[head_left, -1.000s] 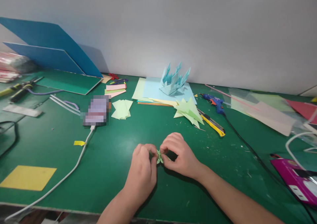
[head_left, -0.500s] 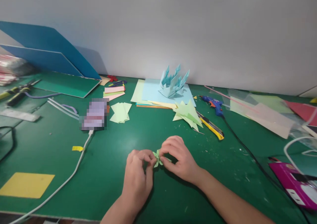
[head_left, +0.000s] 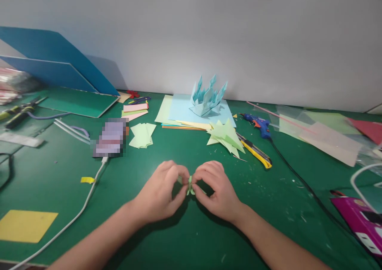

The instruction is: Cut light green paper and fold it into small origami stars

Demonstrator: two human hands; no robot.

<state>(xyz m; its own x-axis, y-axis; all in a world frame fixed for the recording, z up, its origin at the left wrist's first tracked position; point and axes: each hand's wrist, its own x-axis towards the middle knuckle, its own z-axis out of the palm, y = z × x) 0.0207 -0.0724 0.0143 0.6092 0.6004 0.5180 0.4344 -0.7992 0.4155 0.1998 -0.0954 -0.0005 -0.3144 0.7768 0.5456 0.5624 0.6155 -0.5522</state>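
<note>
Between my two hands is a small light-green folded paper flower (head_left: 190,186), largely covered by fingertips. My left hand (head_left: 164,188) pinches its left side between thumb and fingers. On the opposite side, my right hand (head_left: 216,188) pinches it the same way, and the fingertips of both hands almost meet. Beyond the hands lie a heap of pale-green pointed paper pieces (head_left: 226,136) and a small stack of pale-green paper slips (head_left: 142,135). A blue folded-paper piece with several upright points (head_left: 208,98) stands on a light-blue sheet (head_left: 179,108) at the back.
Right of the paper heap lie a yellow utility knife (head_left: 256,154) and a blue glue gun (head_left: 259,126) with a black cord. A magenta power strip (head_left: 355,222) sits at the right edge. Leftward are a pixelated phone (head_left: 110,136), its white cable (head_left: 86,206) and a yellow card (head_left: 28,226).
My left hand has turned and shifted its grip, its forearm now slanting in from farther left. More of the paper flower is covered. The right hand holds nearly the same place.
</note>
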